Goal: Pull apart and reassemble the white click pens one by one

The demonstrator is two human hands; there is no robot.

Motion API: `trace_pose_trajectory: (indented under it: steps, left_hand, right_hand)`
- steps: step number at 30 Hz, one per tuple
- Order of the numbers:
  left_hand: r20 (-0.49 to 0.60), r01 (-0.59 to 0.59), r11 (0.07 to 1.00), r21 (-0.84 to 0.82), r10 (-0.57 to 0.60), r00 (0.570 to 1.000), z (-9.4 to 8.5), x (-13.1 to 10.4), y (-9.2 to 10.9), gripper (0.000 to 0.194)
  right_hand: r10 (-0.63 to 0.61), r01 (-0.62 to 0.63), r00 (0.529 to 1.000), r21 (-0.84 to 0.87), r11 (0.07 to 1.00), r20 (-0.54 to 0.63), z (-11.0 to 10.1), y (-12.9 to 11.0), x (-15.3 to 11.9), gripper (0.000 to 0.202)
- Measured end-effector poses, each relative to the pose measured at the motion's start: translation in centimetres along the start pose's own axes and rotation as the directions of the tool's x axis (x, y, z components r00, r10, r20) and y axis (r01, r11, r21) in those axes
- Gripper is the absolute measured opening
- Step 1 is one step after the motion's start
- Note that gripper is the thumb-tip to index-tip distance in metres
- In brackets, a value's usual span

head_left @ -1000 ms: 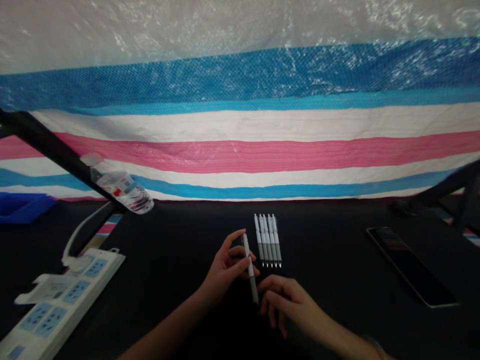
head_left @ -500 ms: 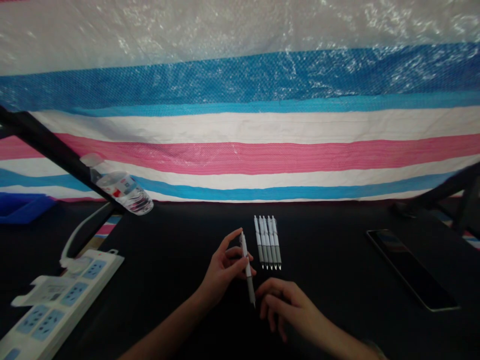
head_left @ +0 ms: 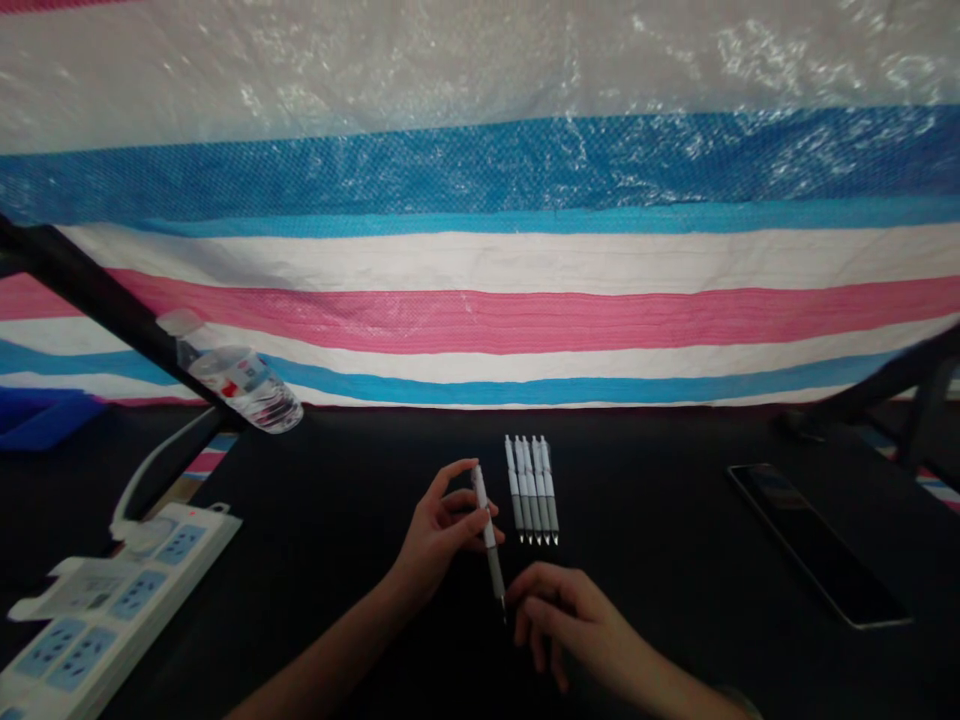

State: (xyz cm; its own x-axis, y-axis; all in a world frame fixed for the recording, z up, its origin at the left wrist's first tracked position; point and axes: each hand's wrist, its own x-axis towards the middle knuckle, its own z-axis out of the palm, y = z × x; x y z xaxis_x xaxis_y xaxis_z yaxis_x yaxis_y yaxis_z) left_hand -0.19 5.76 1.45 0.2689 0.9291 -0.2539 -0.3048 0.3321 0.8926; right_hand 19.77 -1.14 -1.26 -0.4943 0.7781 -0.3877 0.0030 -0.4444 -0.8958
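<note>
My left hand [head_left: 444,525] is closed around a white and grey click pen [head_left: 489,540], thumb on one side and fingers behind. Its index fingertip rests on the pen's top end. The pen is tilted, its dark tip pointing down and toward my right hand [head_left: 559,615]. That hand hovers beside the tip with loosely curled, slightly parted fingers and nothing visible in them; whether a fingertip touches the pen I cannot tell. Beyond both hands, several matching pens [head_left: 532,490] lie side by side in a neat row, tips toward me.
On the black table [head_left: 660,500], a phone [head_left: 817,545] lies at the right. A white power strip [head_left: 112,600] with a plugged-in cord is at the left. Behind it, a water bottle [head_left: 247,385] leans by a black bar; a blue tray [head_left: 45,415] sits far left. A striped sheet [head_left: 480,320] hangs behind.
The view has shifted slightly. My left hand keeps its grip on the pen, and more of the pen's tip seems to show. My right hand stays beside it.
</note>
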Motion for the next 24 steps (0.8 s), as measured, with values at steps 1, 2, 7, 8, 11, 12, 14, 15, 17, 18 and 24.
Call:
trace_pose_trajectory:
  steps: [1, 2, 7, 8, 11, 12, 14, 15, 17, 18, 24]
  left_hand:
    - [0.003, -0.008, 1.0, 0.029, 0.008, 1.0, -0.1, 0.2, 0.2, 0.069]
    - [0.006, -0.016, 0.998, 0.064, 0.016, 1.0, -0.2, 0.4, 0.4, 0.068]
    - [0.043, -0.086, 0.94, 0.33, 0.076, 0.996, -0.8, 2.2, 1.7, 0.072]
    - [0.053, -0.117, 0.898, 0.424, 0.105, 0.993, -0.9, 2.8, 2.0, 0.072]
    - [0.102, -0.205, 0.641, 0.74, 0.194, 0.976, -0.9, 4.7, 2.5, 0.066]
    - [0.115, -0.215, 0.581, 0.785, 0.204, 0.972, -0.8, 5.4, 2.5, 0.065]
    - [0.128, -0.222, 0.501, 0.836, 0.216, 0.968, -0.6, 6.6, 2.5, 0.063]
    - [0.128, -0.222, 0.47, 0.855, 0.222, 0.967, -0.5, 7.1, 2.4, 0.062]
    - [0.129, -0.215, 0.404, 0.889, 0.23, 0.965, -0.2, 7.8, 2.2, 0.061]
    - [0.13, -0.211, 0.376, 0.902, 0.23, 0.964, -0.1, 8.0, 2.1, 0.061]
    - [0.139, -0.192, 0.279, 0.941, 0.2, 0.97, 0.1, 7.5, 1.7, 0.061]
  right_hand:
    - [0.0, 0.0, 1.0, -0.02, 1.0, -0.007, 0.0, -0.1, -0.1, 0.029]
    - [-0.006, 0.005, 1.0, -0.053, 0.999, -0.02, 0.1, -0.3, -0.2, 0.028]
    - [-0.359, 0.247, 0.929, -0.572, 0.782, -0.089, -0.2, -2.4, -0.8, 0.017]
    - [-0.455, 0.299, 0.889, -0.684, 0.665, -0.053, -0.4, -2.7, -0.8, 0.02]
    - [-0.646, 0.385, 0.749, -0.89, 0.244, 0.146, -1.0, -2.7, -0.3, 0.034]
    - [-0.674, 0.384, 0.703, -0.919, 0.092, 0.227, -1.2, -2.4, 0.1, 0.037]
    - [-0.697, 0.331, 0.631, -0.931, -0.156, 0.341, -1.5, -1.7, 0.9, 0.035]
    - [-0.7, 0.302, 0.609, -0.925, -0.23, 0.373, -1.6, -1.2, 1.2, 0.031]
    - [-0.689, 0.265, 0.595, -0.91, -0.318, 0.414, -1.7, -0.5, 1.9, 0.025]
    - [-0.682, 0.254, 0.595, -0.905, -0.342, 0.425, -1.8, -0.3, 2.1, 0.023]
    - [-0.668, 0.242, 0.601, -0.896, -0.371, 0.439, -1.8, 0.1, 2.5, 0.019]
